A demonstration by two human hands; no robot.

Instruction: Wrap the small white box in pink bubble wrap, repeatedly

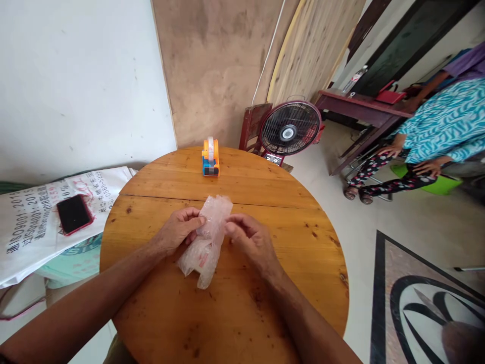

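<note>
A piece of clear bubble wrap (212,230), folded into an uneven bundle with some red print near its lower part, is held just over the round wooden table (295,283). My left hand (181,231) pinches its left edge, thumb on top and fingers behind. On the opposite side, my right hand (253,241) has thumb and curled fingers closed at the wrap's right edge. What lies inside the folds, if anything, I cannot make out. Beyond the wrap, near the table's far edge, stands an orange and blue tape dispenser (210,164) with a roll of clear tape.
A phone (75,214) in a red case lies on printed white sacks (22,253) at the left. Behind the table is a fan (290,129) beside a wooden chair. At the right, a person (447,121) sits by a dark red desk (364,108).
</note>
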